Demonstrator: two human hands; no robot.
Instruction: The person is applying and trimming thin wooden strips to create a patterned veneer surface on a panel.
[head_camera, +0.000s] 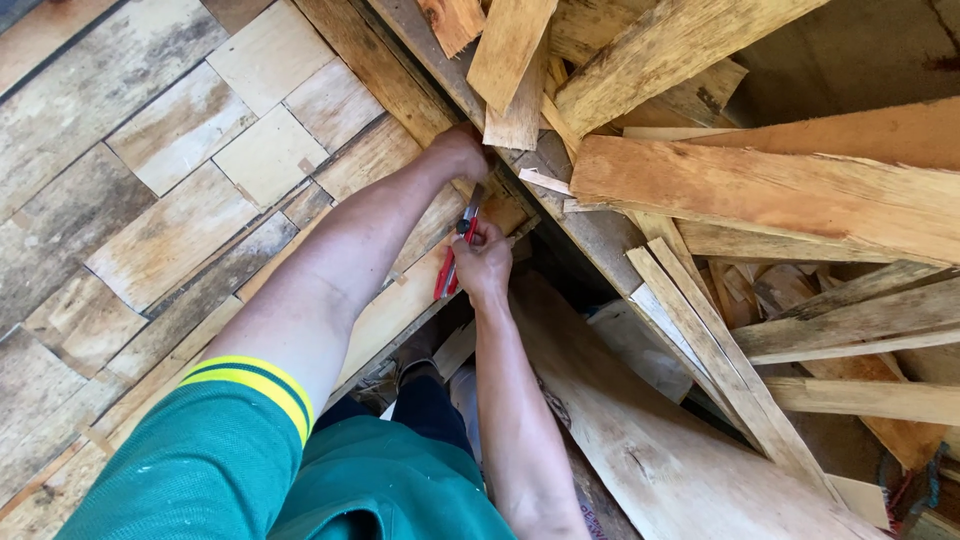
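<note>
My right hand (484, 264) grips a red-handled cutter knife (456, 258), its blade pointing up toward the edge of a thin wood sheet. My left hand (460, 152) reaches further up and presses on that sheet's edge (415, 215), fingers curled over the rim just above the blade. The sheet lies on a work surface (170, 180) covered with patched veneer pieces of different sizes. My green sleeve with a yellow and dark band shows at the lower left.
A heap of rough wooden planks and offcuts (760, 190) fills the right side and top. A long pale board (660, 450) slopes down at the lower right. My dark trousers and a shoe (425, 385) show below the surface's edge.
</note>
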